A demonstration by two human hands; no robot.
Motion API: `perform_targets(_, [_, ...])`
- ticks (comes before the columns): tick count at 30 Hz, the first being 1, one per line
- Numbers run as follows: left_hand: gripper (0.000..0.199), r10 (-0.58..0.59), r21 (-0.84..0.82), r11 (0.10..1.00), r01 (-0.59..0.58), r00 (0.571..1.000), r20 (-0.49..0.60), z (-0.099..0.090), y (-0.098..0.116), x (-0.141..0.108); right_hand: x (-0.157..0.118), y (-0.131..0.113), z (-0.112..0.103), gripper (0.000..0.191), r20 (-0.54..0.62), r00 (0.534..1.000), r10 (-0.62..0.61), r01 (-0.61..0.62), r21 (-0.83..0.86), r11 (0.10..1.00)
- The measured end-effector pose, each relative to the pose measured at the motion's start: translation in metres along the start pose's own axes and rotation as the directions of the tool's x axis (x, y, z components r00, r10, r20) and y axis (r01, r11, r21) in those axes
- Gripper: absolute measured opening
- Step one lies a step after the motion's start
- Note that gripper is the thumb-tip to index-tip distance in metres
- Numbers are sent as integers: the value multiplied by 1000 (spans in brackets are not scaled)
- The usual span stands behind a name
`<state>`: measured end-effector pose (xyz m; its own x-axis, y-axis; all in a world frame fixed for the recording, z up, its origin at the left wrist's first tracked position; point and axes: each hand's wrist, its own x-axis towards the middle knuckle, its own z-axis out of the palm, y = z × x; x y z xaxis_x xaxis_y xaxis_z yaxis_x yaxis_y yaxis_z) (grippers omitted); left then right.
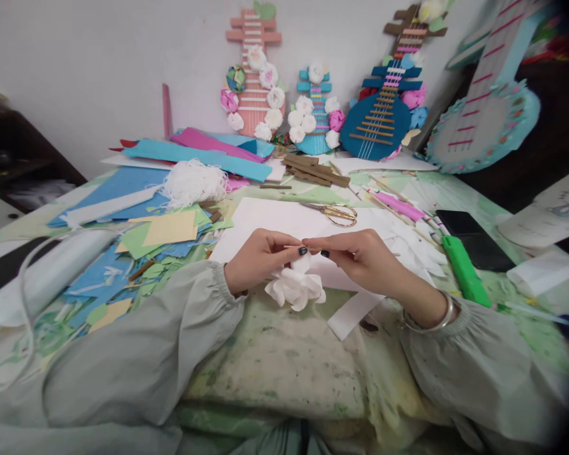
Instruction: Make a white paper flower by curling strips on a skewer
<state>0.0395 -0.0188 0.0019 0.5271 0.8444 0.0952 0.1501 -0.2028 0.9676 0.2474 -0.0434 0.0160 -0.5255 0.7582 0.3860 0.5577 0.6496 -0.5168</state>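
Observation:
A white paper flower with several curled petals hangs just below my fingertips, over the front edge of the white sheet. My left hand pinches it at the top between thumb and fingers. My right hand comes in from the other side, thumb and fingers closed, its fingertips meeting those of the left. What sits between the right fingertips is too small to make out. Beneath both hands lies a large white paper sheet. Gold-handled scissors rest on it, and a white paper strip lies below the right wrist.
Coloured paper scraps and a heap of white shredded strands cover the left side. A black phone and a green tube-like item lie at right. Decorated paper lutes lean on the wall behind brown strips.

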Motion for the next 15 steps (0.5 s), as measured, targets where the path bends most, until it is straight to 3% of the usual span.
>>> perform_targets(4, [27, 27, -6, 1000, -27, 999, 17, 0, -1, 0, 0, 1, 1, 50, -7, 1000, -18, 17, -19, 1000])
perform_targets(10, [31, -35, -46, 998, 34, 999, -22, 1, 0, -1, -1, -1, 2, 48, -28, 999, -29, 27, -58, 998])
perform_targets(15, [28, 46, 18, 999, -46, 998, -46, 0, 1, 0, -1, -4, 3, 42, -71, 997, 1, -7, -78, 997])
